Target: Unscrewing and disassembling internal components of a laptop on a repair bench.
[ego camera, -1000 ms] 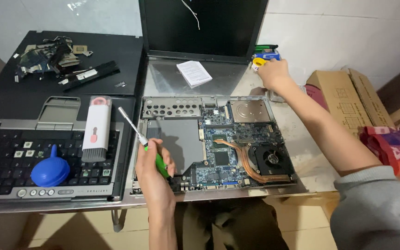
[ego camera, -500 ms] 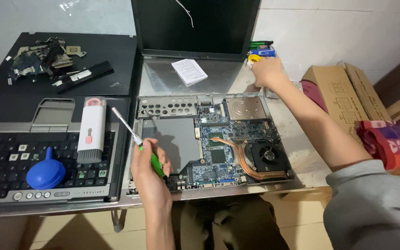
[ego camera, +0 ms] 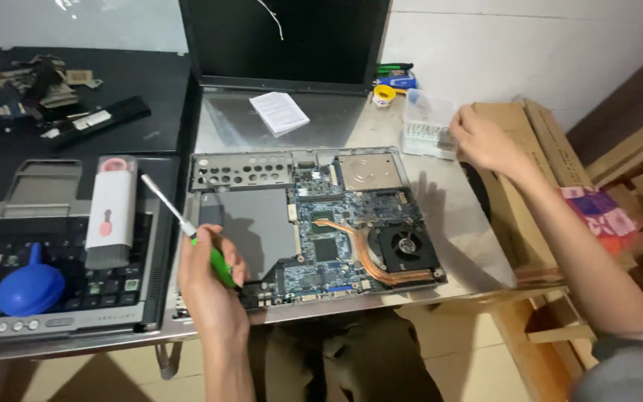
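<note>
Left hand (ego camera: pixel 210 286) grips a green screwdriver (ego camera: pixel 187 227) over the opened laptop (ego camera: pixel 314 223), right hand (ego camera: pixel 481 138) pinching the clear plastic box (ego camera: pixel 426 123) on the desk (ego camera: pixel 470 246).

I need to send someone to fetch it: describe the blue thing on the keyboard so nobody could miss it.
Start at the opened laptop base with its bare circuit board, then look to the detached dark keyboard panel beside it. At the panel's near end lies a round blue rubber dust-blower bulb with a short nozzle; unlike the upright white-and-pink cleaning tool nearby, it is squat and all blue.
</note>
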